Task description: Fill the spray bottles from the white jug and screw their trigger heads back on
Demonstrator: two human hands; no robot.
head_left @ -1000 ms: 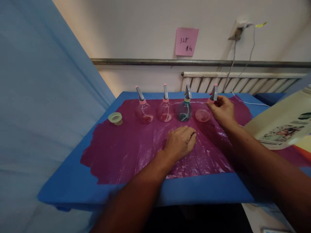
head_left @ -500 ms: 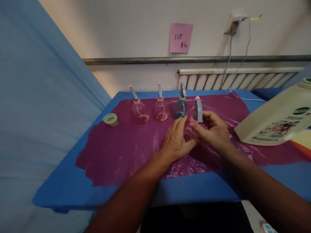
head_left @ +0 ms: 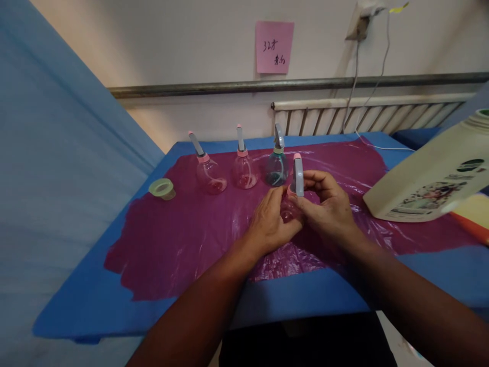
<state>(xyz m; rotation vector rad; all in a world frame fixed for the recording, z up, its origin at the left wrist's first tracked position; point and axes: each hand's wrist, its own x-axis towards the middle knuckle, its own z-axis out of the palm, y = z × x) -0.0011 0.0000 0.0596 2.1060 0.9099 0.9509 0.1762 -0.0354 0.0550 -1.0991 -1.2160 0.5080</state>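
My two hands meet at the middle of the purple plastic sheet (head_left: 183,239). My left hand (head_left: 269,221) cups a small clear pink bottle (head_left: 287,210) from the left, fingers curled round it. My right hand (head_left: 328,209) pinches a grey spray head with a pink collar (head_left: 297,176) that stands on top of that bottle. Behind them stand three small spray bottles in a row: a pink one (head_left: 208,176), another pink one (head_left: 243,173) and a teal one (head_left: 276,169).
A green cap (head_left: 162,188) lies at the left of the sheet. A large cream jug (head_left: 428,178) lies on its side at the right. The blue-covered table (head_left: 317,295) ends near me. A blue cloth (head_left: 57,178) hangs at left; a radiator (head_left: 367,120) stands behind.
My right hand brought the grey spray head from the back right down to the middle. My left hand rose off the sheet and closed round the small pink bottle under it.
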